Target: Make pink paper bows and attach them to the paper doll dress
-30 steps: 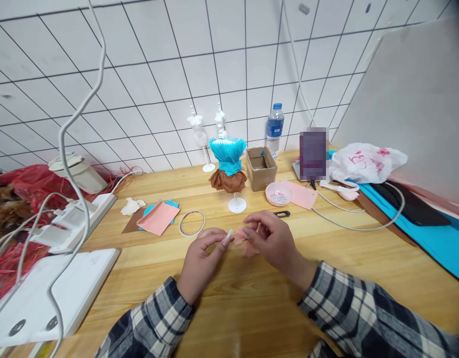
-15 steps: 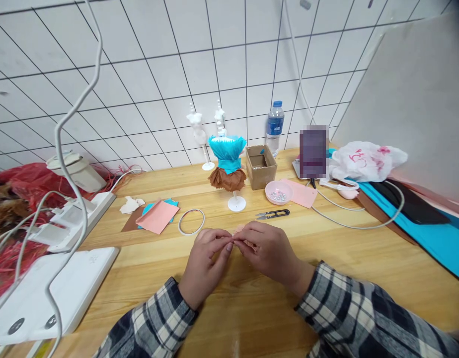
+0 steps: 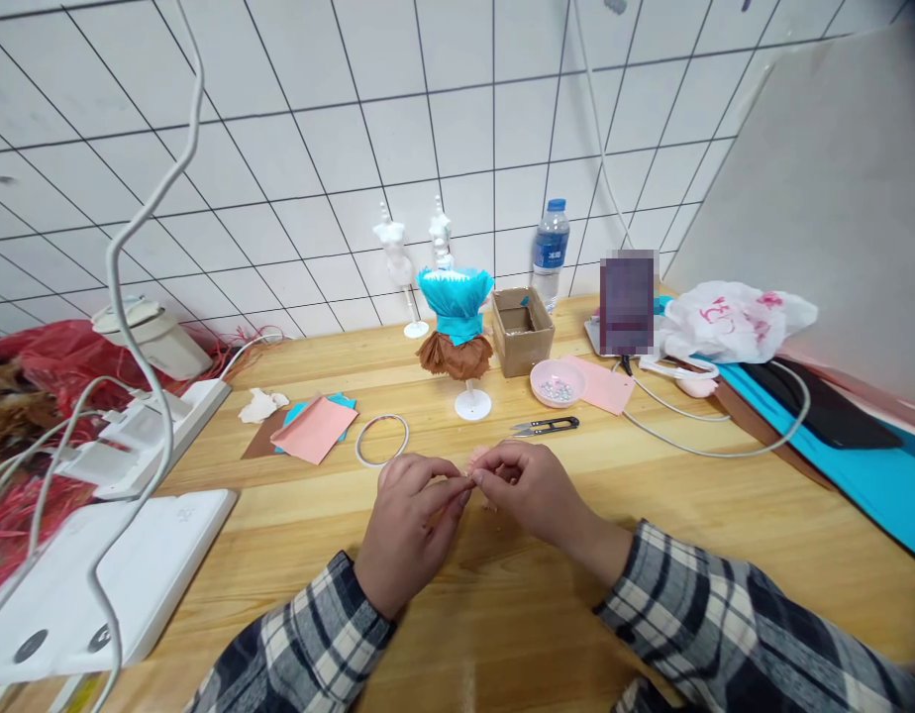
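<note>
Both hands meet fingertip to fingertip low over the table, in a pinch. My left hand (image 3: 409, 525) is closed, and whatever lies between its thumb and forefinger is hidden. My right hand (image 3: 536, 495) is closed too, pinching a small pleated pink paper piece (image 3: 478, 456) that is mostly covered by the fingers. Just beyond the right hand lie thread snips (image 3: 548, 427) with black handles. A roll of narrow white tape (image 3: 381, 440), or a similar ring, lies flat beyond the left hand. A dress form (image 3: 457, 332) in blue and brown crepe paper stands behind.
At right of the form are a cardboard box (image 3: 523, 342), a pink bowl (image 3: 557, 384) of small beads and a water bottle (image 3: 551, 255). Pink paper squares (image 3: 318, 431) lie left. A white power strip (image 3: 167, 436) and hanging cable (image 3: 142, 213) are at far left.
A small white piece showed in my left fingers a second ago; it is now hidden. The hands have come together over the pink paper, and my right hand has uncovered the snips.
</note>
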### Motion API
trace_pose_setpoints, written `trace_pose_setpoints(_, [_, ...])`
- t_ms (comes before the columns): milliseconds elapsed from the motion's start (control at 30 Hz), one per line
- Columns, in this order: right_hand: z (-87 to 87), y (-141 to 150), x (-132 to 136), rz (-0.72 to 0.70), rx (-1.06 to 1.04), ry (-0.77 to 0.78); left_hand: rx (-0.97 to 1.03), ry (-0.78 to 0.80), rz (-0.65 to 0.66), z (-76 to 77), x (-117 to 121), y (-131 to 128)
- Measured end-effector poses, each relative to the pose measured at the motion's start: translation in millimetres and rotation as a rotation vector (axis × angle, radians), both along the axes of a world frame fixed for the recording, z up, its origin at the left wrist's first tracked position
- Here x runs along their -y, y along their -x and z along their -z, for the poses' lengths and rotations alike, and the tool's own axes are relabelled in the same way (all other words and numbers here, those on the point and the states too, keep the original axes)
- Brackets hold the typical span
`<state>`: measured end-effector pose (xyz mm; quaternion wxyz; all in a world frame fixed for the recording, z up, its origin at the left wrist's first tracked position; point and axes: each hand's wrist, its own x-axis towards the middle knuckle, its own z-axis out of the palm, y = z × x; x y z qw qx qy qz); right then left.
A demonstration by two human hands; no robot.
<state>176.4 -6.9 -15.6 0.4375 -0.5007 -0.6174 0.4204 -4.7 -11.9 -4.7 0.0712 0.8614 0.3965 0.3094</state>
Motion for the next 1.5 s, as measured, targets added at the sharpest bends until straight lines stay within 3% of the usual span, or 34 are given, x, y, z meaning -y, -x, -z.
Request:
trace_pose_setpoints(100, [-0.8, 0, -2, -0.066, -0.151, 0.182, 0.02, 0.03, 0.002, 0.9, -2, 0])
trace_pose_setpoints(233, [-0.3, -1, -3, -0.103, -0.215, 0.255, 0.104, 0.144, -0.021, 3.0, -3, 0])
trace_pose_setpoints(400, [4.0, 3, 0, -0.046, -0.112, 0.109, 0.158, 0.232, -0.082, 6.4, -5, 0])
trace_pose_setpoints(733, [6.1, 2, 3, -0.024, 0.101, -0.232, 0.091, 0.128, -0.074, 3.8, -7, 0])
trace_pose_setpoints(1100, [3.6, 5, 7, -0.049, 0.099, -0.233, 0.214, 0.142, -0.077, 1.6, -5, -2])
trace_pose_setpoints(1500, [7.6, 5, 9, -0.057, 0.168, -0.346, 0.29, 0.209, -0.073, 4.3, -11, -1])
